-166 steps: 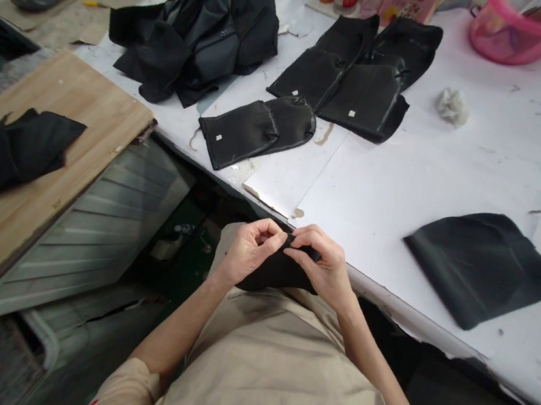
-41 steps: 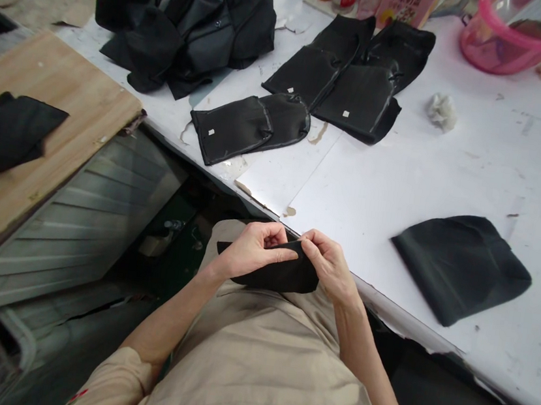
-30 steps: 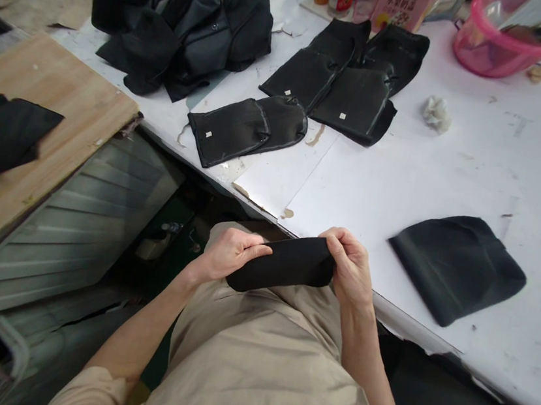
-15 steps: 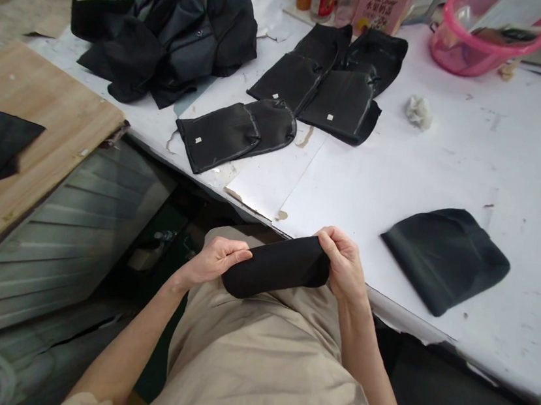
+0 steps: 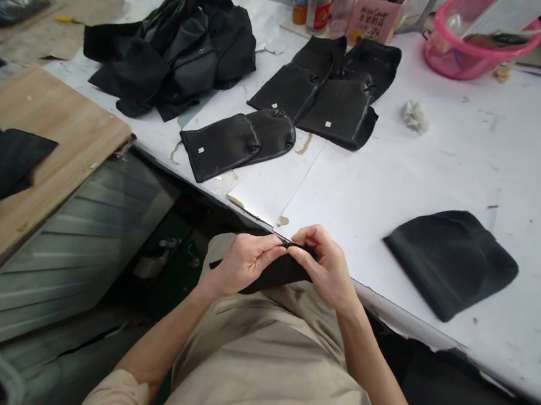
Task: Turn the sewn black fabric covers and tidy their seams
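Observation:
A piece of black fabric point(image 5: 279, 274) hangs between my hands, over my lap at the table's front edge. My left hand point(image 5: 246, 259) pinches its upper edge between thumb and fingers. Close beside it, my right hand point(image 5: 325, 262) pinches the same edge, the fingertips of both hands nearly touching. Part of the piece is hidden behind my hands. To the right on the white table point(image 5: 452, 166) lies a folded black piece point(image 5: 453, 261).
Several flat black sewn pieces point(image 5: 221, 146) with small white stickers lie across the table. Behind them are a heap of black material point(image 5: 170, 52), a pink basket point(image 5: 459, 55), a pink box point(image 5: 372, 18) and crumpled white tissue point(image 5: 415, 116). A wooden board point(image 5: 64, 118) stands left.
My hands have come together from the two ends of the black fabric to the middle of its upper edge. The view has shifted slightly.

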